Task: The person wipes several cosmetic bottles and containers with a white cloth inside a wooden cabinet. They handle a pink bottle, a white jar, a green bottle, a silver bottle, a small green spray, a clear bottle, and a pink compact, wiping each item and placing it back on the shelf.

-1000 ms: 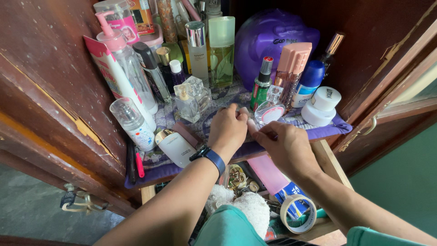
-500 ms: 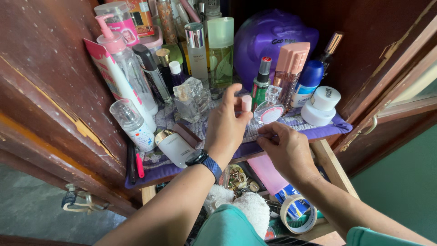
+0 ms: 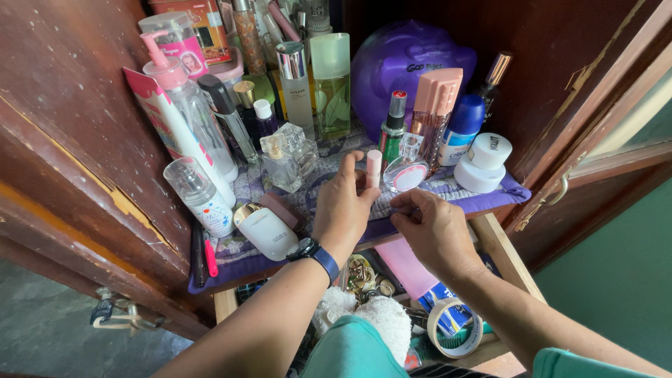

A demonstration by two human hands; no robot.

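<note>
Our left hand point(image 3: 344, 203) is closed around a small pale pink tube point(image 3: 374, 168), pinched upright between thumb and fingertips, its rounded top clear of the fingers. It is lifted off the purple cloth point(image 3: 490, 199) that covers the shelf and hangs just in front of the round pink-faced flask point(image 3: 406, 175), not touching it as far as we can tell. A dark watch with a blue band point(image 3: 318, 253) sits on that wrist.

Our right hand point(image 3: 434, 227) rests low at the front edge of the cloth, fingers curled together and pressed down on the fabric; whether it pins anything small beneath the fingertips we cannot tell.

As for progress, we judge the pick-up done: the tube is firmly in hand and off the surface. It is not yet set down anywhere, and no open spot for it stands out among the crowded bottles.

Around the hands, a squat glass perfume bottle point(image 3: 287, 157) stands just left of the tube, and a white compact case point(image 3: 266, 229) lies tilted near our left wrist. Behind stand a green spray bottle with a red collar point(image 3: 392, 129), a tall pink-capped bottle point(image 3: 432, 105), a blue-capped roll-on point(image 3: 462, 126) and a white cream jar point(image 3: 486, 162). A big purple piggy bank point(image 3: 406, 66) fills the back. Below the shelf, a roll of tape point(image 3: 458, 327) lies among odds and ends.
</note>
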